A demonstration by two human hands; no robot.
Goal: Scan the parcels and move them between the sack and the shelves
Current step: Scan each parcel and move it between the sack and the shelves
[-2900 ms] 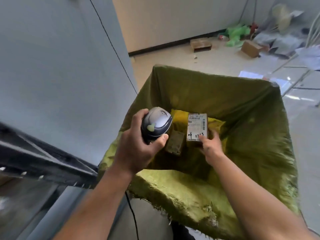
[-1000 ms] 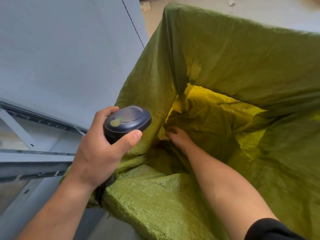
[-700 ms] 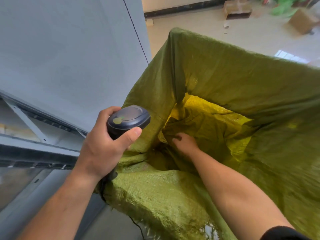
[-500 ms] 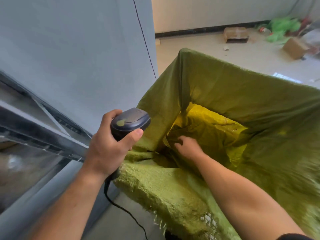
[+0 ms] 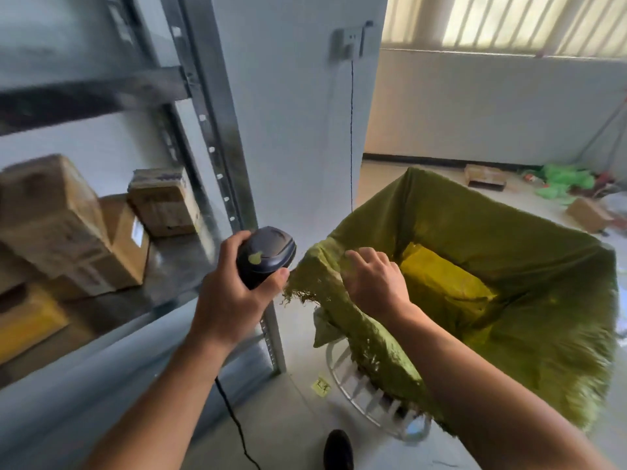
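Head view shows the left grip [image 5: 230, 300] closed round the dark oval handheld barcode scanner [image 5: 266, 257], thumb on its side. The black scanner cable [image 5: 234, 415] hangs toward the floor. The right grip [image 5: 373, 283] is narrow: its fingers curl over the frayed near rim of the green woven plastic sack [image 5: 509, 273] and appear to pinch the fabric. It holds no parcel. The sack hangs open on a white wire frame [image 5: 353, 374], just beside the grey metal shelf unit [image 5: 217, 130]. Brown cardboard parcels [image 5: 68, 232] are stacked on the shelf, blurred. No parcel can be made out inside the sack.

Step in hand, as judged: opening the sack mouth ahead of a parcel transfer.

1. Draw the rim outward and down so that the mouth is wide and the interior is visible.
2. Hold the scanner window clear of the fabric and its frayed threads.
3. Route the cable away from the wire frame and the shelf post to avoid a snag.
4. Present each parcel label-side toward the scanner before placing it.
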